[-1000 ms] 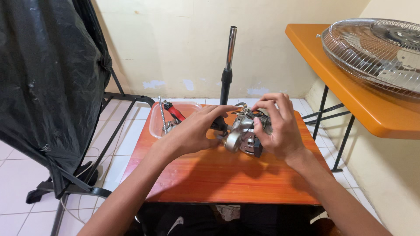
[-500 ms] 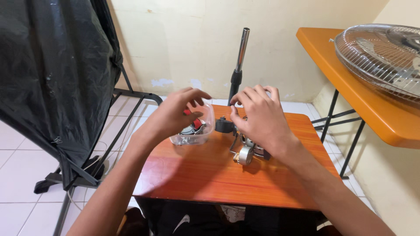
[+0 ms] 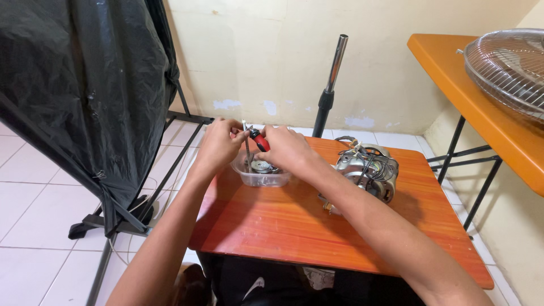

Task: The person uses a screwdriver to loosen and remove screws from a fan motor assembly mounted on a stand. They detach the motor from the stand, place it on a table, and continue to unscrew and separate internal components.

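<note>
My left hand (image 3: pixel 218 144) and my right hand (image 3: pixel 286 148) meet over a clear plastic container (image 3: pixel 262 179) on the far left part of a small orange-brown wooden table (image 3: pixel 294 226). The right hand's fingers close around a red-and-black screwdriver handle (image 3: pixel 259 140). My left fingertips pinch the top of a thin metal tool (image 3: pixel 247 150) that stands upright in the container. Small metal parts lie in the container's bottom. A metal fan motor (image 3: pixel 365 169) with loose wires rests on the table to the right, touched by neither hand.
A black cloth (image 3: pixel 79 85) hangs on a black stand at the left. A chrome-and-black pole (image 3: pixel 331 79) rises behind the table. An orange table (image 3: pixel 481 107) at the right carries a wire fan grille (image 3: pixel 507 65). White floor tiles surround everything.
Both hands have left the fan motor, which now lies on the table, and moved left to the plastic container. The right hand has taken hold of the red-handled screwdriver.
</note>
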